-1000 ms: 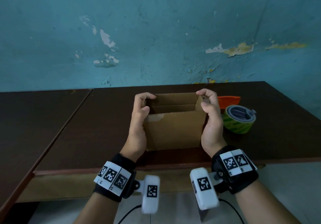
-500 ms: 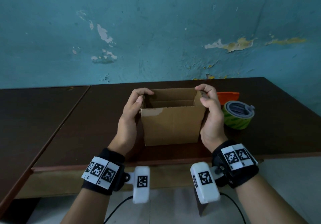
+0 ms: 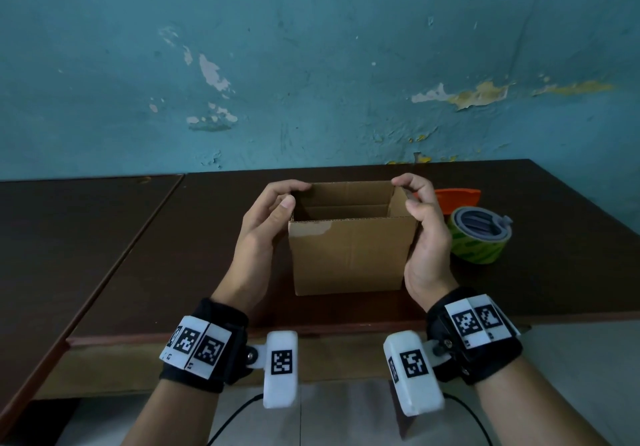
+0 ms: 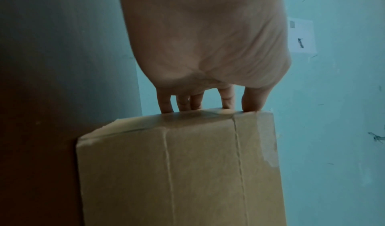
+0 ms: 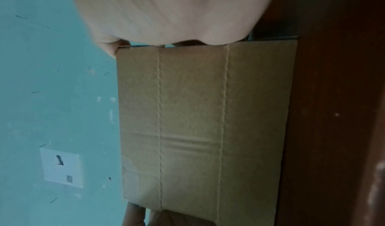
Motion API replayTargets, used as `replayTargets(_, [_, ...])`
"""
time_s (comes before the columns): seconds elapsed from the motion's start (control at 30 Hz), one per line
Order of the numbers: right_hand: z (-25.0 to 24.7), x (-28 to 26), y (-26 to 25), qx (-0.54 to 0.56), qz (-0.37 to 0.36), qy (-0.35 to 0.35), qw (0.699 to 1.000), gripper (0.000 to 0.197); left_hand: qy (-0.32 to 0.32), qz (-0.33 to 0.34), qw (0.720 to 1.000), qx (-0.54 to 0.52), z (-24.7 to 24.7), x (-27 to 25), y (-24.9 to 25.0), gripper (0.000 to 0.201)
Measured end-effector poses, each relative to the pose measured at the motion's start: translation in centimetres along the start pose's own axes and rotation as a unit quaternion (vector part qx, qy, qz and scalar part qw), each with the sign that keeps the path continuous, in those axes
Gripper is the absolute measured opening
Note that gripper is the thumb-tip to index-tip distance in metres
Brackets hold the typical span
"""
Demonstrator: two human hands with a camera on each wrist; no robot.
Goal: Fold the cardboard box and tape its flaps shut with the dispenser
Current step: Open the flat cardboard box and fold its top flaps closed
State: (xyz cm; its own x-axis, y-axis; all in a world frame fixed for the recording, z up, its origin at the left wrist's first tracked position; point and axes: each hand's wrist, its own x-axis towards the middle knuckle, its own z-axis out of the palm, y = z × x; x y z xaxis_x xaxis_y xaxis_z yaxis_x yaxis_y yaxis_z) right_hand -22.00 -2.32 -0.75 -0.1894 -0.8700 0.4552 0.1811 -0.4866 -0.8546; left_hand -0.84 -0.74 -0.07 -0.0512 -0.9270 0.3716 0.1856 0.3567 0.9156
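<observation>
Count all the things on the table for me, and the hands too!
Cardboard box: 1
Green tape roll: 1
Orange thing behind the roll, partly hidden: 1
Hands holding the box, left hand and right hand: 2
Total: 5

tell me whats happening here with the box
A person is working on a cardboard box that stands upright on a dark table, its top open. The left hand and right hand hold its two sides, fingers curled over the upper edges. No flaps are taped. The tape roll sits untouched to the right of the box, with something orange behind it.
</observation>
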Motion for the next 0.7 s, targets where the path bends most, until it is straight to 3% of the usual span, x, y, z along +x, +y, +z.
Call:
replayTargets(0.2, [-0.09, 0.03, 0.17, -0.005, 0.005, 0.002, 1.0, 0.036, -0.003, -0.01, 1.0, 0.009, -0.17, 0.31, 0.26, 0.027])
replayTargets(0.5, [0.28, -0.05, 0.35, -0.015, -0.001, 0.006, 1.0, 0.04, -0.059, -0.079, 0.995, 0.013, 0.19, 0.63, 0.8, 0.03])
replayTargets(0.7, [0.01, -0.07, 0.33, -0.008, 0.004, 0.0, 1.0, 0.041, -0.06, -0.107, 0.992, 0.007, 0.3, 0.57, 0.71, 0.031])
